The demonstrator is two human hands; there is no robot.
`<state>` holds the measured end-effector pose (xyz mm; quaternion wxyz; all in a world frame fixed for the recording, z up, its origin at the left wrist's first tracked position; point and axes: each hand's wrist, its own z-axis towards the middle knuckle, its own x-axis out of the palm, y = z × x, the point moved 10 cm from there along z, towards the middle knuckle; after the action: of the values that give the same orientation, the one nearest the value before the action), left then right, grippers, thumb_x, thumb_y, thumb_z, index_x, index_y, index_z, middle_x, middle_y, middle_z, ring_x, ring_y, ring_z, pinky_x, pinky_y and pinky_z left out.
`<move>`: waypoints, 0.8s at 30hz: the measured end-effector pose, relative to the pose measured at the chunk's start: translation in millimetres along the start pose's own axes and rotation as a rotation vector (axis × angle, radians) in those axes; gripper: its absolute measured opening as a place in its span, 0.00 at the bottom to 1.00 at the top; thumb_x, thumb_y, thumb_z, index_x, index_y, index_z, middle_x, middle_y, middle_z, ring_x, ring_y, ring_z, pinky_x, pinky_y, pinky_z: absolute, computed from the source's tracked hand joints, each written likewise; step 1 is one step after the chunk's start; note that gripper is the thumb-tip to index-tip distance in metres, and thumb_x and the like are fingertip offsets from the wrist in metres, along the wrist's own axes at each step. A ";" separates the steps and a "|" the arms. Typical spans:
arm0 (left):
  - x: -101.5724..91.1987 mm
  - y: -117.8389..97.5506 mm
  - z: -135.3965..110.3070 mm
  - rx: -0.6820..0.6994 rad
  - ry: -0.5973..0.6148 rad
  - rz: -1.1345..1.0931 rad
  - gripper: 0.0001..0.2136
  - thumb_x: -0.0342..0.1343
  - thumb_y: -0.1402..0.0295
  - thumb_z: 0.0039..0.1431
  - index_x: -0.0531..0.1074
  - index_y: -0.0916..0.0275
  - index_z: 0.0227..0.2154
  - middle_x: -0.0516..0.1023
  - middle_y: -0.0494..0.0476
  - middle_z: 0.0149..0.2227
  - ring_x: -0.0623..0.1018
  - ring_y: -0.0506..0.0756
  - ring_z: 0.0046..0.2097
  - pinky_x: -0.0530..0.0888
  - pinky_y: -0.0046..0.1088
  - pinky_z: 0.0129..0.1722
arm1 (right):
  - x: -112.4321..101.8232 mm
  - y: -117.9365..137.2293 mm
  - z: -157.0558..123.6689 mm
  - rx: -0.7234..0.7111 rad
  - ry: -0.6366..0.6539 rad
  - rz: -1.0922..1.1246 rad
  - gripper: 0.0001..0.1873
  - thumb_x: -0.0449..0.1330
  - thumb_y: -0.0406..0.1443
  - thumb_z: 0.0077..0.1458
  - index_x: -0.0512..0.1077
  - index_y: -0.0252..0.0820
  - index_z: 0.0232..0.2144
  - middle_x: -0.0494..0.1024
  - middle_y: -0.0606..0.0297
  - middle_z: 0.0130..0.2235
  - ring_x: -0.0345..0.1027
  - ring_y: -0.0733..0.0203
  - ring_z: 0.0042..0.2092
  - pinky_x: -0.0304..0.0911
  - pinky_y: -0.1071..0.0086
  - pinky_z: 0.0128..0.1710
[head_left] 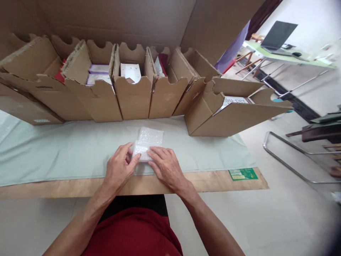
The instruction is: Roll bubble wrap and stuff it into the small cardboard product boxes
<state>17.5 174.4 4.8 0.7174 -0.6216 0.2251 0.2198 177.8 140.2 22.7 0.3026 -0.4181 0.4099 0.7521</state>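
- White bubble wrap (151, 137) lay partly folded on the pale green cloth (77, 145), near the table's front edge; taking it as the clock's centre, both hands touched it from below.
- At 8 o'clock, the left hand (119, 167) pinched its left end between thumb and forefinger.
- At 4 o'clock, the right hand (167, 165) rested its bent fingers on the right part, thumb lower down; whether they gripped it, I could not tell.
- At 10 o'clock stood a cardboard box (93, 101) holding purple-and-white packs (99, 74).
- At 11 o'clock, another box (134, 101) held a white carton (130, 72).
- Between 2 and 3 o'clock, an angled box (239, 117) held something printed with letters.
- Between 3 and 4 o'clock, a green label (243, 174) lay on the wooden edge (207, 181).
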 end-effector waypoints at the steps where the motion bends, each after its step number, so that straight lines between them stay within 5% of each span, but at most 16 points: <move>1: -5.3 2.4 -3.7 -0.032 -0.026 -0.084 0.21 0.58 0.56 0.61 0.75 0.63 0.53 0.76 0.55 0.39 0.73 0.51 0.30 0.74 0.31 0.34 | -3.8 -3.9 1.4 0.028 -0.026 0.034 0.15 0.55 0.34 0.70 0.74 0.41 0.54 0.81 0.52 0.55 0.75 0.47 0.53 0.66 0.53 0.51; 4: -15.6 15.4 -20.0 -0.193 -0.095 -0.384 0.25 0.62 0.55 0.58 0.72 0.63 0.55 0.77 0.60 0.47 0.79 0.55 0.42 0.78 0.33 0.42 | -18.7 -15.1 -2.3 0.166 -0.118 0.233 0.15 0.53 0.37 0.71 0.76 0.42 0.52 0.83 0.55 0.51 0.77 0.50 0.50 0.67 0.57 0.51; 8: 17.6 20.8 -40.4 -0.445 0.079 -0.874 0.38 0.70 0.57 0.51 0.65 0.62 0.63 0.76 0.65 0.56 0.78 0.62 0.56 0.77 0.40 0.55 | -16.6 -16.9 -15.2 0.380 -0.100 0.649 0.15 0.56 0.42 0.69 0.77 0.45 0.50 0.83 0.61 0.47 0.76 0.55 0.47 0.68 0.64 0.47; 11: 33.5 18.3 -45.4 -0.537 0.120 -1.043 0.45 0.72 0.57 0.47 0.61 0.63 0.67 0.79 0.62 0.52 0.77 0.62 0.56 0.75 0.37 0.57 | 0.0 -5.9 -21.8 0.456 0.001 0.915 0.17 0.55 0.45 0.69 0.77 0.43 0.48 0.81 0.64 0.39 0.73 0.60 0.37 0.67 0.69 0.37; 15: 32.1 10.3 -41.7 -0.443 0.192 -0.968 0.44 0.67 0.58 0.55 0.55 0.61 0.71 0.80 0.59 0.46 0.79 0.58 0.50 0.76 0.34 0.53 | -3.7 -14.5 -27.8 0.488 -0.030 0.763 0.15 0.58 0.46 0.66 0.77 0.44 0.42 0.79 0.64 0.34 0.71 0.59 0.35 0.66 0.67 0.36; 19: 15.6 -2.8 -39.1 -0.291 0.219 -0.714 0.39 0.60 0.66 0.59 0.52 0.58 0.72 0.79 0.56 0.44 0.79 0.53 0.41 0.78 0.30 0.44 | -41.2 -21.9 -24.9 0.377 -0.160 0.539 0.18 0.66 0.45 0.59 0.75 0.47 0.49 0.79 0.56 0.52 0.73 0.49 0.52 0.69 0.58 0.49; 22: 15.3 -23.8 -42.2 -0.198 0.306 -0.562 0.39 0.57 0.69 0.59 0.52 0.56 0.72 0.78 0.56 0.45 0.79 0.52 0.38 0.77 0.27 0.39 | -48.6 -6.8 -16.7 0.262 -0.026 0.622 0.33 0.67 0.48 0.58 0.67 0.49 0.62 0.72 0.54 0.62 0.72 0.48 0.56 0.70 0.56 0.52; 24: 18.7 -38.3 -46.2 -0.129 0.355 -0.491 0.38 0.57 0.68 0.60 0.52 0.56 0.72 0.79 0.57 0.46 0.80 0.53 0.41 0.78 0.28 0.42 | -52.5 6.2 -13.6 0.209 0.047 0.622 0.29 0.67 0.45 0.59 0.69 0.48 0.60 0.78 0.57 0.56 0.75 0.51 0.51 0.68 0.56 0.53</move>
<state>53.0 124.3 18.2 0.6575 -0.7303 0.1757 -0.0583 202.5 119.5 66.8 0.0899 -0.2568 0.5997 0.7525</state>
